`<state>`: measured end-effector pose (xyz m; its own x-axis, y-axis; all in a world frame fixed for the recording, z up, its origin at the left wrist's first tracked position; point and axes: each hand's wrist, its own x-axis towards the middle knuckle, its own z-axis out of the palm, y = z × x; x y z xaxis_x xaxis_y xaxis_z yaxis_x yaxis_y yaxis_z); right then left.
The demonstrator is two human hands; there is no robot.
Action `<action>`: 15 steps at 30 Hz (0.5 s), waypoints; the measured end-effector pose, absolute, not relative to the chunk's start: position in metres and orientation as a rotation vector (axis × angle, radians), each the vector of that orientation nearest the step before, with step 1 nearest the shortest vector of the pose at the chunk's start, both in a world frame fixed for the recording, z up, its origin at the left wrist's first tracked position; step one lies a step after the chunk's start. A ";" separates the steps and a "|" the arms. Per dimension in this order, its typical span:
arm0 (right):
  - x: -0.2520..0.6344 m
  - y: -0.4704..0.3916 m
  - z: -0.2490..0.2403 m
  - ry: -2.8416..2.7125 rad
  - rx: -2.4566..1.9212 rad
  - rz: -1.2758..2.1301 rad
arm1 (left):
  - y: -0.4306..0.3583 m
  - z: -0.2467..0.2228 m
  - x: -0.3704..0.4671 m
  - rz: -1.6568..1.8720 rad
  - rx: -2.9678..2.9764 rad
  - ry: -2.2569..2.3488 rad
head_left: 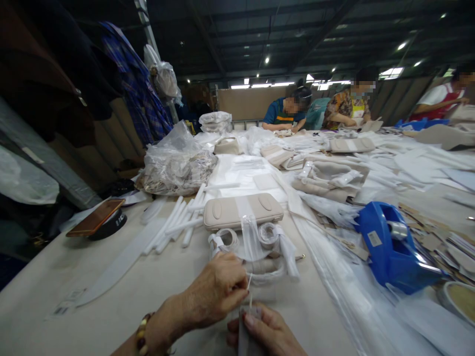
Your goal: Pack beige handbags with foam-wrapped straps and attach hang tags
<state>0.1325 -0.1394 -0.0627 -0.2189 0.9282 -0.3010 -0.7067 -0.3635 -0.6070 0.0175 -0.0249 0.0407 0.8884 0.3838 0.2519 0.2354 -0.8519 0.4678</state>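
Note:
My left hand (218, 284), a beaded bracelet on its wrist, is closed with fingertips pinched at a thin white strip (251, 289). The strip runs down to a small flat greyish piece (243, 333), gripped between the thumb and fingers of my right hand (269, 329). The lower end of that piece is cut off by the picture's edge. Just beyond my hands lies a beige bag (241, 211) with a clear plastic band around its middle. Rolled beige straps (269, 236) in wrapping lie in front of the bag.
White tubes (174, 222) lie left of the bag, with a brown flat case (95, 217) farther left. A blue tape dispenser (389, 247) stands at right. Behind are a plastic-wrapped heap (178, 163) and more beige bags (330, 175). Several people work across the table.

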 end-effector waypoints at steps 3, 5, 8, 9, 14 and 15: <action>0.128 -0.137 -0.062 -0.412 -0.608 1.817 | -0.040 0.034 0.011 0.510 2.644 0.372; 0.128 -0.135 -0.062 -0.385 -0.570 1.827 | -0.050 0.023 0.005 0.655 2.727 0.344; 0.129 -0.132 -0.064 -0.406 -0.603 1.814 | -0.061 0.005 -0.005 0.928 2.835 0.390; 0.130 -0.132 -0.066 -0.418 -0.608 1.799 | -0.064 0.002 -0.009 0.960 2.850 0.427; 0.126 -0.128 -0.067 -0.337 -0.688 1.751 | -0.076 -0.004 -0.028 0.836 2.820 0.537; 0.124 -0.127 -0.066 -0.307 -0.709 1.743 | -0.080 -0.007 -0.030 0.824 2.802 0.534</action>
